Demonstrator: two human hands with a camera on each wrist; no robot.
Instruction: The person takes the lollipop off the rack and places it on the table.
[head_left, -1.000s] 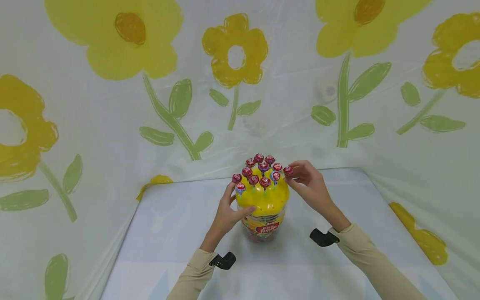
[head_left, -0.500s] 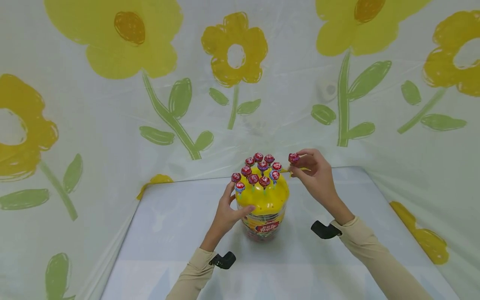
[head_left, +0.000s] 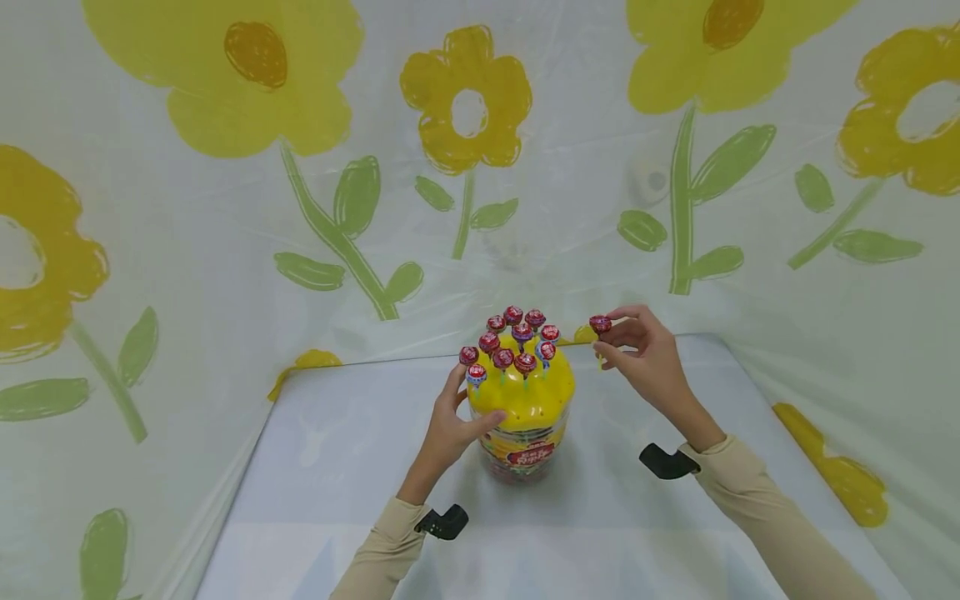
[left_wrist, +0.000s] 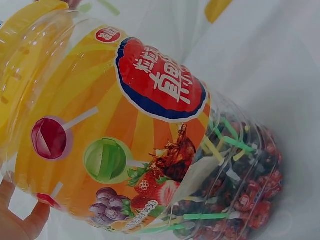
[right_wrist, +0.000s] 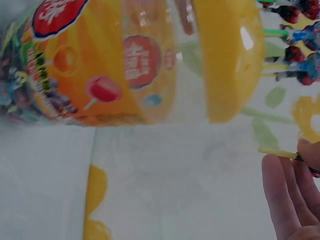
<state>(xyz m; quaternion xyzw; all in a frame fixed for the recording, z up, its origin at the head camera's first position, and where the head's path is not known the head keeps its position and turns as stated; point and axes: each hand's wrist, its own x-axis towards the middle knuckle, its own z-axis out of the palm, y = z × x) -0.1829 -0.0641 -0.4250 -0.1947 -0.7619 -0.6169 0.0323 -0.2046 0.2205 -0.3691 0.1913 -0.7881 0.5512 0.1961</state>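
Note:
A clear jar [head_left: 528, 457] with an orange fruit label stands upright on the table under a bumpy yellow lid [head_left: 542, 407]. Several red-wrapped lollipops [head_left: 503, 358] stick up from the lid's back and left; its front has bare holes. My left hand [head_left: 447, 432] holds the lid, thumb at the front and fingers round the left side. To the right of the jar, my right hand [head_left: 651, 357] pinches a red-wrapped lollipop [head_left: 600, 323] in the air, apart from the lid. Its yellow stick [right_wrist: 276, 152] points toward the jar in the right wrist view. Loose lollipops [left_wrist: 250, 195] fill the jar's bottom.
The white table [head_left: 345, 467] extends on both sides of the jar. Behind it hangs a pale curtain [head_left: 570, 208] printed with yellow flowers. Each wrist carries a black camera mount [head_left: 666, 461].
My right hand has moved away from the lid's right edge to the right with the lollipop, and its stick now shows below the fingers. The left hand keeps its hold on the lid.

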